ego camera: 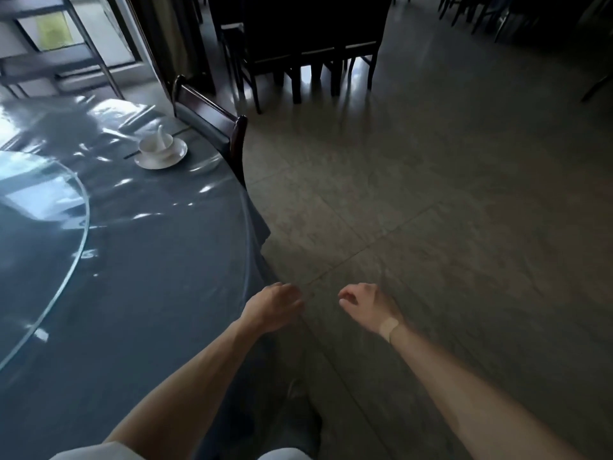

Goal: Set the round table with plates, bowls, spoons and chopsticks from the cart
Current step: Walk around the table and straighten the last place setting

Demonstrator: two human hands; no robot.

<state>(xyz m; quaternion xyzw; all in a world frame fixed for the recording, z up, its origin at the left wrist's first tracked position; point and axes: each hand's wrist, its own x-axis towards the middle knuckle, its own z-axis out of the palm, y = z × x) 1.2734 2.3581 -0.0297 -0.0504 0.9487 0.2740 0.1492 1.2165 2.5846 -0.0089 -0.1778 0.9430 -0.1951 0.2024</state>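
A glass turntable (39, 234) covers the left part of the round tabletop (149, 260), which wears a grey-blue cloth under clear plastic. Near the tabletop's far edge sits a white plate (161, 154) carrying a bowl (155, 145) with a spoon (162, 136) in it, dark chopsticks (132, 154) beside the plate, a chair (212, 117) just behind. The left hand (275, 305) hovers at the tabletop's near right edge, fingers loosely curled, holding nothing; the right hand (365, 302) hangs over the floor (431, 194), likewise relaxed and unladen
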